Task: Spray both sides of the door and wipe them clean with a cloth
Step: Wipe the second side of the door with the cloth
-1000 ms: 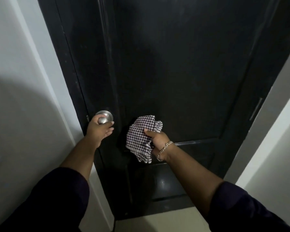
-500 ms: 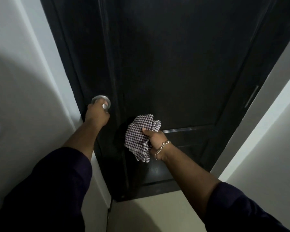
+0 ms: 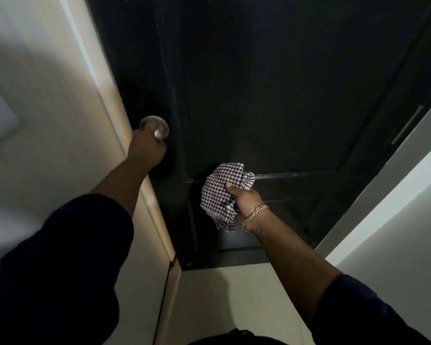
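Your L hand grips the knob; R hand clutches the bunched cloth, pressed vs the door, mid-panel.

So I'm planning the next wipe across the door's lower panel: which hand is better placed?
Right. The right hand already grips the checked cloth against the door, while the left hand is busy holding the knob.

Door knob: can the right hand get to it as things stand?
Probably not. The left hand already grips the door knob and covers most of it, and the right hand is full, gripping the checked cloth against the door.
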